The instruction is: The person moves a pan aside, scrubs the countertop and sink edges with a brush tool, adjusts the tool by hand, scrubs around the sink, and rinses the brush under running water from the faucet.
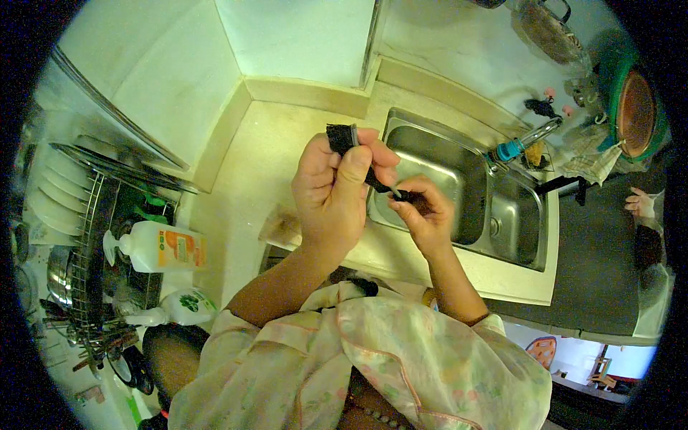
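Note:
Above the front of the counter, my left hand [337, 190] is closed around a slim black brush [342, 138]. Its dark bristle-like end, with a grey strip along one side, sticks up past the thumb. The rest runs down to the right between my hands, partly covered by the fingers. My right hand [428, 215] pinches the lower black end [401, 194] between thumb and fingertips. A small pale bit shows at that pinch, too small to name. Both hands are just left of the steel sink [437, 161].
A tap with a blue collar [510, 150] reaches over the sink. To the left stand a white pump bottle [166, 246], another white bottle [188, 306] and a dish rack [87, 236] with plates. A green basin [622, 107] is at the upper right. Another hand [640, 203] shows far right.

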Available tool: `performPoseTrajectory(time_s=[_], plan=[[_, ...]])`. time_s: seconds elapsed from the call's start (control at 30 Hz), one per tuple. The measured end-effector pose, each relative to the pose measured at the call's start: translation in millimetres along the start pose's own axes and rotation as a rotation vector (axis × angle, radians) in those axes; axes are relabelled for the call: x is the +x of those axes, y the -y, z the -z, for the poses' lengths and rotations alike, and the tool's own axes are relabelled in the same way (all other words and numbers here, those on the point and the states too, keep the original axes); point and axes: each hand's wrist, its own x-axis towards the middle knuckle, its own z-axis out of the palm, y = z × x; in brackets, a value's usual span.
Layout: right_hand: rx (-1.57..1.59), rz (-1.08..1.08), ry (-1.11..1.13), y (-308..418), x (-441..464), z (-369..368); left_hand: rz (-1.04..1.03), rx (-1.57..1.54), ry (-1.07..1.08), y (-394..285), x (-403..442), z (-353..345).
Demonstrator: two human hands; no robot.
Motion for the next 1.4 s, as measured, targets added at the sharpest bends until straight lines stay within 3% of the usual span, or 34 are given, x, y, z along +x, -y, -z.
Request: performPoseTrajectory(time_s=[0.23,0.43,0.73,0.83,1.03,1.13,1.23,1.4], plan=[[0.145,-0.041,-0.010,-4,-2,-4,-0.062,0.045,0.034,0,-2,1],[-0.149,0.092,-0.029,0,2,-4,-0.041,0.230,0.040,2,-5,3],[-0.420,0.027,-0.042,30,-1,-9,0.041,-0.145,-0.036,15,8,15],[-0.534,0.085,0.038,32,3,-5,0.070,-0.066,-0.018,20,6,21],[-0.296,-0.209,0.097,19,-2,1,0.080,-0.063,-0.113,29,7,24],[0.084,-0.441,0.007,17,-7,-3,0.098,-0.061,-0.133,29,7,23],[-0.064,-0.238,-0.030,-4,-14,-3,0.100,0.091,-0.048,23,-3,16],[0.110,-0.220,-0.135,-9,-16,-6,-0.036,0.157,0.021,23,-12,8]])
